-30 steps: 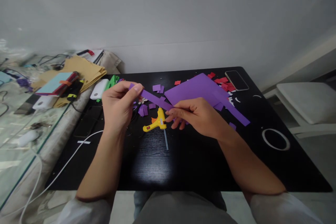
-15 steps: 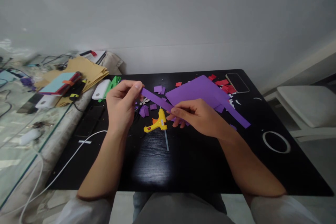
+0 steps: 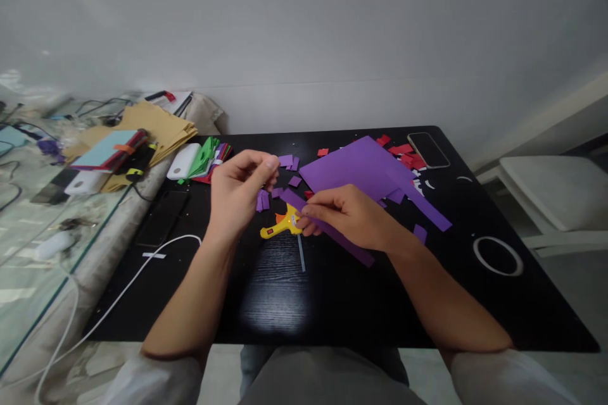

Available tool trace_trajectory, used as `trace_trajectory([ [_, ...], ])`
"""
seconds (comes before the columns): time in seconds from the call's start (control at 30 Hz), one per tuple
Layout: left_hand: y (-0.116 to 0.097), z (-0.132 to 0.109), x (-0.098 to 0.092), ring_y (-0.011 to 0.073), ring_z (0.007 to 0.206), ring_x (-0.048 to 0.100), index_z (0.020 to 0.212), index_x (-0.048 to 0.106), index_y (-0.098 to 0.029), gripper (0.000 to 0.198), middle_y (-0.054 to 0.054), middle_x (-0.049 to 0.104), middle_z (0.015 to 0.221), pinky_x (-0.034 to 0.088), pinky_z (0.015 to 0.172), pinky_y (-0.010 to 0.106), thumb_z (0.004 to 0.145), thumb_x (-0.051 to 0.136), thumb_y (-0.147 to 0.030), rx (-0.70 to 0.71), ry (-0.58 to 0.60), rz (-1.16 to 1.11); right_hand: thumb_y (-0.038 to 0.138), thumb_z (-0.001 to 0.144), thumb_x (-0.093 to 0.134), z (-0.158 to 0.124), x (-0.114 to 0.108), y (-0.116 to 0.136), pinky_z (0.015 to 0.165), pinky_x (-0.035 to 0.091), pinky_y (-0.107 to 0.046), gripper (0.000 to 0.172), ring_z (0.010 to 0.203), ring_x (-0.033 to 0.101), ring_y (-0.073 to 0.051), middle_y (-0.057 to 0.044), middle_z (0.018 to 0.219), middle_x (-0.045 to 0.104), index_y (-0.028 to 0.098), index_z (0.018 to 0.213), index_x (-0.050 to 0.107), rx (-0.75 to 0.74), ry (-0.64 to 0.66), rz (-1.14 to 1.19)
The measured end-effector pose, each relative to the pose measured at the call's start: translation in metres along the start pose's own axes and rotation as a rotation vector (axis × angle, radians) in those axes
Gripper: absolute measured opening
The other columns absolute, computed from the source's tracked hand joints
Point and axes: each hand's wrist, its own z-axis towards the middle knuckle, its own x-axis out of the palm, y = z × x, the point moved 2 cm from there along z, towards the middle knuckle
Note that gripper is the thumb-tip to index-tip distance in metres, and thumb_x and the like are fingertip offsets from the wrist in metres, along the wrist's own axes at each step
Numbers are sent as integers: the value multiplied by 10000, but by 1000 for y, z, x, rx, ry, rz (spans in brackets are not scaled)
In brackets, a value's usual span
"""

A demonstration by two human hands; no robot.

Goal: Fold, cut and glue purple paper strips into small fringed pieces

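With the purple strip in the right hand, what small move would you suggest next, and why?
Probably move the left hand over to pinch the strip at its end by the glue gun. Only the right hand grips the strip, the left hand is clear of it, and one hand alone steadies a long strip poorly.

The glue gun [image 3: 284,223] lies just left of the fingers [image 3: 311,210] of the right hand [image 3: 354,220], the paper strip [image 3: 349,247] under them, the paper sheet [image 3: 361,168] behind.

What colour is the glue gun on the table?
Yellow, with an orange part near its top: the glue gun shows best in the head view.
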Motion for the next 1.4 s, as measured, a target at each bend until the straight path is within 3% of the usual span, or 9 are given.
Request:
trace_trajectory([
  [0.1, -1, 4, -8, 103, 613, 580, 799, 757, -184, 232, 4, 666, 703, 478, 578, 220, 897, 820, -386, 39, -32, -23, 468, 988, 709, 1, 1, 0, 771, 657, -313, 328, 790, 808, -179, -76, 920, 840, 159, 930, 799, -8, -31, 43],
  [0.27, -11, -1, 6, 130, 648, 603, 873, 787, -183, 317, 34, 694, 758, 499, 595, 242, 877, 809, -499, -83, 236, 49, 499, 963, 740, 4, 0, -5, 802, 666, -325, 345, 836, 821, -192, -87, 976, 850, 157, 970, 789, 1, -89, 109],
  [0.37, -16, -5, 16, 125, 586, 593, 776, 754, -184, 304, 15, 687, 676, 480, 561, 243, 794, 885, -458, -118, 271, 57, 517, 943, 761, 6, -1, -7, 794, 670, -330, 355, 832, 821, -196, -75, 937, 848, 164, 973, 792, -9, -100, 137],
  [0.5, -12, -5, 19, 106, 538, 538, 705, 717, -180, 302, 0, 656, 625, 426, 520, 236, 792, 878, -420, -105, 239, 70, 516, 934, 772, 8, -2, -8, 787, 669, -328, 356, 801, 816, -187, -69, 900, 843, 163, 971, 799, 1, -83, 161],
  [0.67, 4, -1, 8, 100, 544, 506, 708, 699, -186, 224, -25, 596, 597, 399, 536, 235, 838, 815, -326, -53, 95, 93, 520, 890, 814, 8, -4, -15, 754, 660, -304, 381, 777, 816, -180, -73, 870, 838, 144, 948, 798, 94, 17, 228],
  [1.0, 73, -24, -3, 74, 496, 480, 693, 675, -175, 256, -40, 574, 559, 384, 509, 206, 794, 837, -345, -237, -2, -96, 498, 854, 854, -26, -16, -73, 721, 638, -282, 417, 692, 793, -163, -95, 807, 830, 88, 891, 786, 319, 123, 255],
  [1.1, 86, -40, 0, 88, 508, 514, 731, 653, -169, 377, -17, 591, 595, 420, 510, 216, 858, 776, -501, -293, 64, -173, 451, 864, 864, -33, -12, -90, 715, 635, -271, 383, 698, 795, -165, -100, 810, 828, 78, 907, 785, 325, 135, 360],
  [1.2, 94, -56, 7, 103, 534, 550, 934, 703, -158, 500, 25, 665, 756, 397, 458, 221, 857, 712, -652, -346, 160, -242, 513, 866, 849, -33, -5, -106, 724, 632, -267, 425, 752, 800, -167, -95, 862, 830, 103, 953, 778, 296, 118, 420],
  [1.4, 94, -78, 20, 58, 450, 443, 1006, 757, -95, 479, -37, 557, 587, 333, 448, 200, 820, 844, -528, -406, 355, -222, 642, 830, 830, -29, 14, -134, 730, 634, -317, 527, 699, 765, -165, -67, 800, 787, 128, 924, 759, 265, 146, 521],
])
